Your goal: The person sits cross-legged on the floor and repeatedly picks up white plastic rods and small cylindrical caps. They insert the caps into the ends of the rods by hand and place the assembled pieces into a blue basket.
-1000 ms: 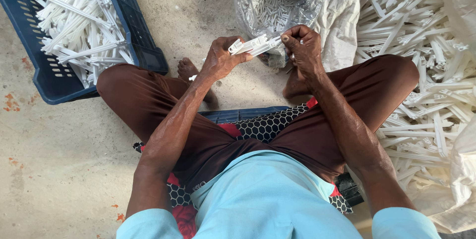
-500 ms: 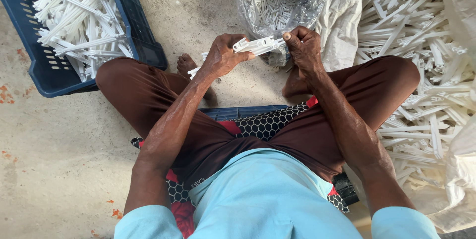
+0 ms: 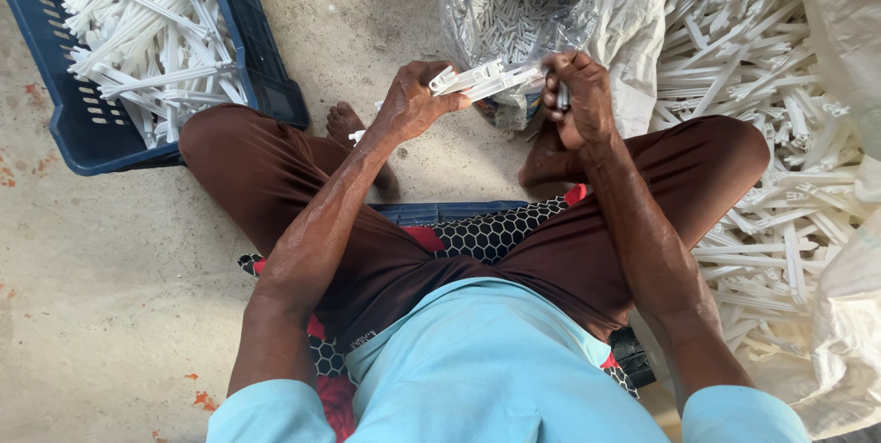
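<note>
A white plastic strip (image 3: 486, 81), thin, ribbed and rigid, is gripped at one end by the closed left hand (image 3: 413, 103) and pinched at the other by the closed right hand (image 3: 576, 99). Just beyond the hands, small white pieces are held in a crinkled clear bag (image 3: 518, 2). Left of the left hand, similar strips are piled in a blue crate (image 3: 87, 131); right of the right hand, more are heaped on white sacking (image 3: 840, 333).

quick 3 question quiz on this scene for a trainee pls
1. True or false: both hands grip the same white plastic strip.
2. Where is the blue crate: at the person's A) left, B) right, C) on the lap?
3. What sits just beyond the hands?

Key
1. True: left hand and right hand hold the white plastic strip at opposite ends.
2. A: the blue crate.
3. A clear bag of small white pieces.
</note>
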